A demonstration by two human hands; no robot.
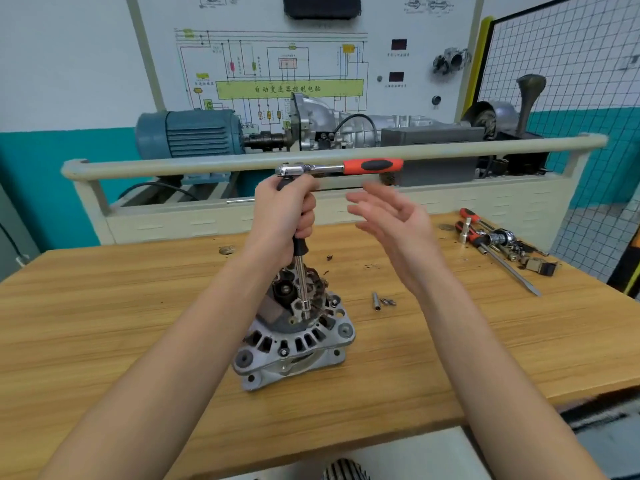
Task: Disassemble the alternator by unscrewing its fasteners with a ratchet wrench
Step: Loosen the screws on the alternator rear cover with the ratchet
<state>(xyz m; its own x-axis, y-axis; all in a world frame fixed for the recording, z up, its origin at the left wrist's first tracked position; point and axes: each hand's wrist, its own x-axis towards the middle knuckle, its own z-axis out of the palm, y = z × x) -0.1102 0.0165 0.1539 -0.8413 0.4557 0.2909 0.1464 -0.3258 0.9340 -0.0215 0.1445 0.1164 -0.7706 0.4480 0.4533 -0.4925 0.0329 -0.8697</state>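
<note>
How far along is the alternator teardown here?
Done: loose screws lie on the bench. In hand: the left hand grips the extension bar, its socket seated on the alternator; the right hand hovers open beside the ratchet wrench. Left: housing halves are together.

A wooden worktop (104, 306) fills the foreground. Behind it stands a beige training bench (450, 202) with a rounded rail (173, 164), carrying a blue electric motor (188, 133) coupled to a grey gearbox (346, 128). A white wiring-diagram board (277, 64) rises above. The wall (52, 81) is white over teal. A wire mesh partition (571, 64) stands at right.
</note>
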